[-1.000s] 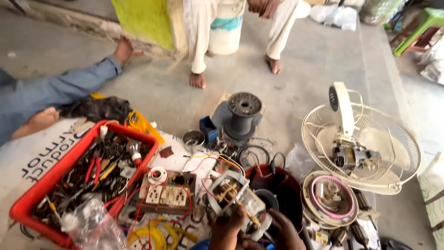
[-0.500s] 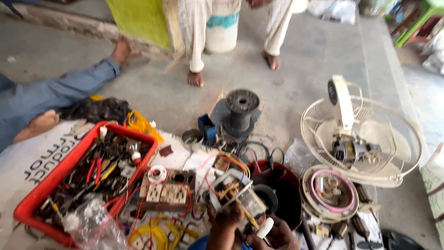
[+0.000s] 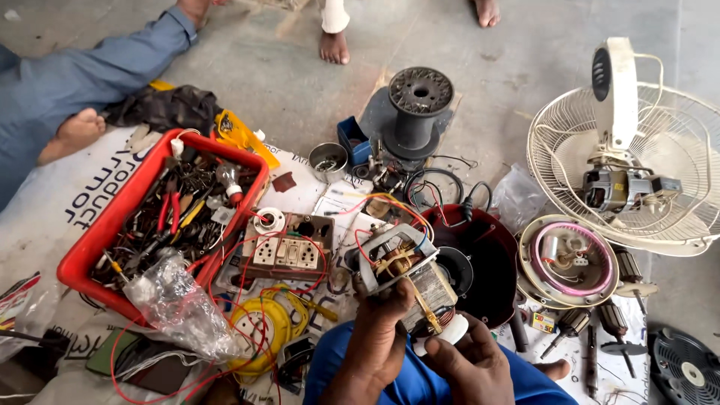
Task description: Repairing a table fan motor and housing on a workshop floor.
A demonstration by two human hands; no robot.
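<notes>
Currently the left hand [image 3: 379, 330] is clamped around the near end of a small grey metal-framed electric motor with copper windings [image 3: 405, 274], holding it upright over the lap at near centre. Right hand [image 3: 469, 360] sits just right of it, fingers curled around a white plastic handle [image 3: 442, 334] of a tool whose yellowish shaft runs up against the motor's side; exact tip contact can't be made out. Just beyond the motor lies a dark red round plastic housing [image 3: 487, 262] with a black ring inside. Left of the motor: a brown switchboard with white sockets [image 3: 289, 251], red wires looped over it, and a coil of yellow wire [image 3: 262, 330] nearer. Far left, a red plastic crate full of pliers and loose tools [image 3: 161, 217], with a crumpled clear plastic bag [image 3: 180, 307] at its near corner. Right side: a cream wire fan guard with exposed fan motor [image 3: 630, 172], and nearer, a round cream fan cover with pink winding ring [image 3: 570, 259]. Far centre, a black empty wire spool [image 3: 416, 105]. Bare feet of other people at the far edge.
</notes>
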